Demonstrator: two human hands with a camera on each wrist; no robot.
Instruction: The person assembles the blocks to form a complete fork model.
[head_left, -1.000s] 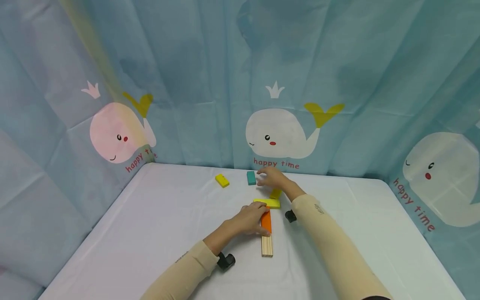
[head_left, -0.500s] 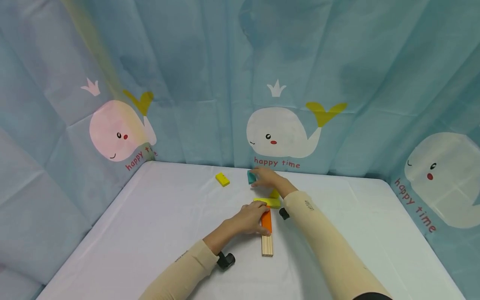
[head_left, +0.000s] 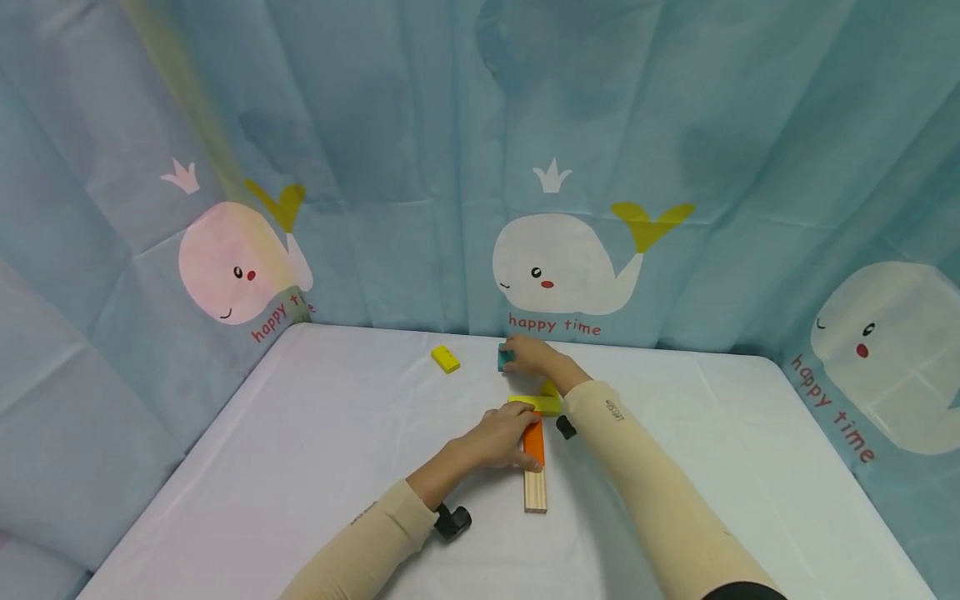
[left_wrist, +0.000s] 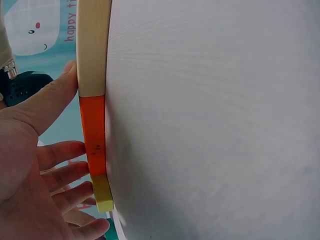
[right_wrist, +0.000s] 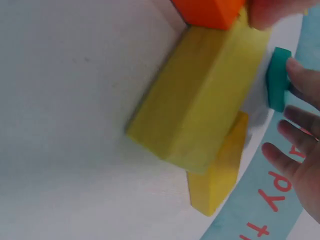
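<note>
teal block [right_wrist: 276, 80] is oblong and flat-sided, in one even colour.

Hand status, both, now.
Left hand: open, fingertips touching the orange block.
Right hand: at the teal block; whether it pinches it or only touches it cannot be told.

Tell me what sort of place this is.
Probably a makeshift play or filming corner, screened off indoors: a blue curtain printed with cartoon whales hangs behind and beside a white-covered table, and small coloured blocks lie on it.
</note>
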